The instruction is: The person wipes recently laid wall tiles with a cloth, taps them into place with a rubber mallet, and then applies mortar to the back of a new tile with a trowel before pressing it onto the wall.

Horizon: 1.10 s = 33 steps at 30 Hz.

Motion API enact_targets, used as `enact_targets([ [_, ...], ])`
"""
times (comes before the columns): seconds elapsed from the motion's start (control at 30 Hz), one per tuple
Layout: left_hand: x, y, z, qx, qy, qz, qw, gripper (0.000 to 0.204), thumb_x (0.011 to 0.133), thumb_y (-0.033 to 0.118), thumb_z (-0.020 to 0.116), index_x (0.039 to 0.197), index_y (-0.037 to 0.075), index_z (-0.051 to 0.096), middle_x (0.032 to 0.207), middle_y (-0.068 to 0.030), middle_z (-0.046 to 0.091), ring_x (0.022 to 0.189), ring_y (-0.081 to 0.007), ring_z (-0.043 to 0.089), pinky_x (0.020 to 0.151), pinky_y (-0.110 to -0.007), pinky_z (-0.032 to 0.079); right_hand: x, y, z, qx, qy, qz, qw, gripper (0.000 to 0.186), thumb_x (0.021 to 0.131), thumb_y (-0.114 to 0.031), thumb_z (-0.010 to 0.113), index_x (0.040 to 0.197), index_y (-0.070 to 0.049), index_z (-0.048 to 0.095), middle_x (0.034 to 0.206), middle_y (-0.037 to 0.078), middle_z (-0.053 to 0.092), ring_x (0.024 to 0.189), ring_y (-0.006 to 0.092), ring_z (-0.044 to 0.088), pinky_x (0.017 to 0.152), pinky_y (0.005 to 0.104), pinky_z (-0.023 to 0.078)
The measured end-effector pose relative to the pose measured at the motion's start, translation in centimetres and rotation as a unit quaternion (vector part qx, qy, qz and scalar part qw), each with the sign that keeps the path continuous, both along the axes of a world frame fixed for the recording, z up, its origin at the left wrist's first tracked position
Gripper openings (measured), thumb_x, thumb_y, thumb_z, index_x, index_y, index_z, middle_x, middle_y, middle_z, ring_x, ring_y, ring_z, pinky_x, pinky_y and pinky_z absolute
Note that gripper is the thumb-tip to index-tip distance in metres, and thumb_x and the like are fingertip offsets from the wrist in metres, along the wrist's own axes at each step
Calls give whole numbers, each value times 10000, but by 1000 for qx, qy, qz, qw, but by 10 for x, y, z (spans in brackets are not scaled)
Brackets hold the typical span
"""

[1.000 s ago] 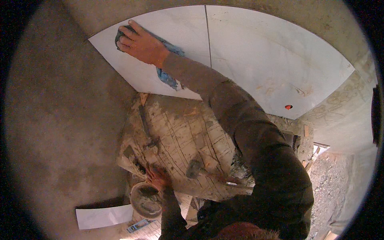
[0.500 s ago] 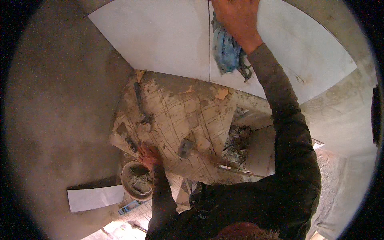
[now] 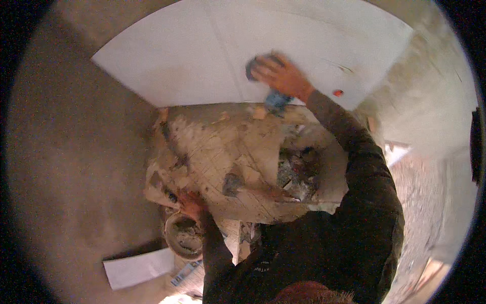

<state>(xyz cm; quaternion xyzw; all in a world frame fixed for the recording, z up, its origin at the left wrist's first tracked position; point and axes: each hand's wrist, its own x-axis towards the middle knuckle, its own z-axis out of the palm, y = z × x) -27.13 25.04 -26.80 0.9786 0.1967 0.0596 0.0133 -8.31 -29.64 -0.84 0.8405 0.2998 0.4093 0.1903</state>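
Note:
My right hand (image 3: 281,76), blurred by motion, grips a dirty blue cloth (image 3: 277,104) against the white tiles (image 3: 167,50) at the top of the view. The cloth's end hangs down at their lower edge. To the right is a small red-centred hole (image 3: 338,92). My left hand (image 3: 191,205) rests with fingers apart at the lower-left edge of a worn, scored board (image 3: 212,137). Near it lie a dark-handled tool (image 3: 169,195) and a mallet (image 3: 233,185). A long dark tool (image 3: 174,149) lies higher up the board.
A bucket with grey contents (image 3: 185,235) stands below my left hand. A loose white tile strip (image 3: 136,268) and a blue level (image 3: 185,273) lie at the lower left. An opening with rubble (image 3: 296,172) is beside the board. Bare plaster wall (image 3: 71,152) runs along the left.
My right hand and the cloth moved from the upper left of the tiles to the upper right, then down toward the middle. My left hand stays at the board's edge.

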Motion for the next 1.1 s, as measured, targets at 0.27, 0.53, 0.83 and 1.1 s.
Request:
enact_targets([
  [0.27, 8, -25, 20, -23, -125, -32, 991, 537, 1047, 458, 371, 1478, 145, 442, 1608, -84, 358, 1412, -342, 411, 1099, -559, 316, -137, -180, 5, 175, -179, -195, 948, 527, 810, -123, 683, 1313, -256, 602, 1316, 44, 577, 1358, 318, 471, 1126, 578, 331],
  [0.53, 7, -11, 13, 50, -73, 1, 996, 553, 1041, 464, 392, 1491, 146, 432, 1581, -102, 398, 1402, -329, 425, 1082, -530, 346, -142, -193, 60, 311, -272, -126, 902, 470, 761, -56, 738, 1202, -211, 690, 1222, 45, 620, 1214, 325, 555, 980, 474, 456],
  [0.83, 4, -1, -1, 90, -20, 2, 996, 593, 1024, 476, 425, 1497, 118, 428, 1571, -131, 403, 1390, -346, 441, 1081, -547, 360, -162, -161, -70, 401, -38, -185, 896, 417, 793, -113, 746, 1202, -142, 670, 1228, 115, 594, 1184, 348, 525, 972, 486, 449],
  [1.1, -3, 32, -23, 120, -105, 45, 986, 461, 998, 345, 505, 1424, 169, 524, 1514, -93, 492, 1337, -362, 491, 1083, -566, 348, -12, -19, 111, 492, -329, -146, 793, 391, 802, -200, 698, 1187, -153, 642, 1179, 95, 648, 1122, 356, 557, 970, 487, 393],
])
